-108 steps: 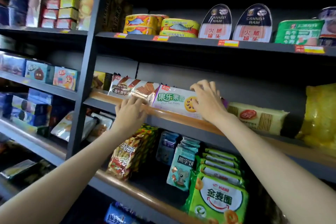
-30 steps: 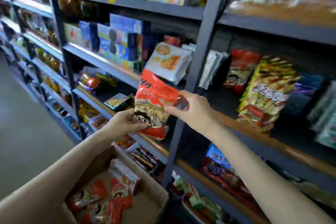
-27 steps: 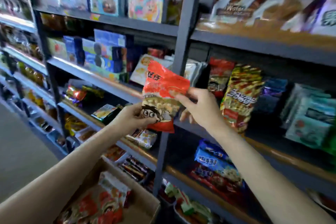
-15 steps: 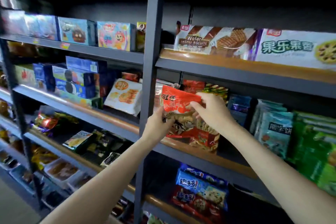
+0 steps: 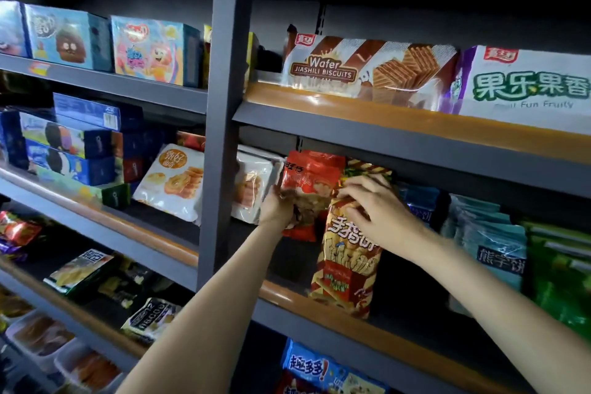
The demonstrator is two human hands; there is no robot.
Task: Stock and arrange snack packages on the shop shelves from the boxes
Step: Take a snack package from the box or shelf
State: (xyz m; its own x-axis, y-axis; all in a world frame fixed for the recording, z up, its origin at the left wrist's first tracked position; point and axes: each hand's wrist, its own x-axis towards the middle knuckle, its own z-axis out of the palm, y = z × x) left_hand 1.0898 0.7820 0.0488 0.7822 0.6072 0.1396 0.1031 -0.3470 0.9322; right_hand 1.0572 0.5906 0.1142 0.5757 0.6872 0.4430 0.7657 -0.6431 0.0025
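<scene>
Lifted onto the shelf (image 5: 319,297), red snack bag (image 5: 308,182) stands gripped by left hand (image 5: 275,205), right hand (image 5: 372,205) pinching the neighbouring finger-biscuit bag (image 5: 347,262) aside for room.

Red snack bag (image 5: 308,182); red-and-yellow striped bag (image 5: 347,269); brown-and-white striped wafer pack (image 5: 367,69).

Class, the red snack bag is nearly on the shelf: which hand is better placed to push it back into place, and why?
The left hand. It already grips the red snack bag at its lower left side, so it can likely ease it back. The right hand rests on the neighbouring yellow biscuit-stick bag.
</scene>
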